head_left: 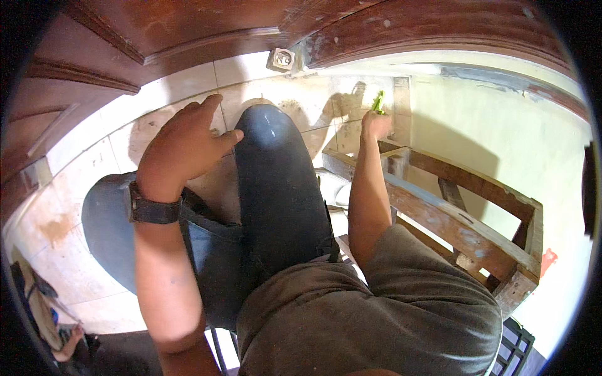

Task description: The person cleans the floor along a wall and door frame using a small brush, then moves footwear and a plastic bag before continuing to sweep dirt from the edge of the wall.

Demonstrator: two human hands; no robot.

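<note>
My left hand, a dark watch strap at its wrist, hovers above my dark-trousered legs with thumb and fingers apart and nothing in it. Its thumb reaches close to the raised knee. Stretched forward to the right, my right hand is closed around a small bright green object. Only part of that object pokes out past the fingers, and its kind cannot be made out. The hand is in front of the pale wall's foot, near the far end of a wooden frame.
Brown panelled wood spans the far side. A small square box with pale bits inside sits at its foot. Stained tiles cover the floor. A pale wall rises at right, and a black slatted crate is at lower right.
</note>
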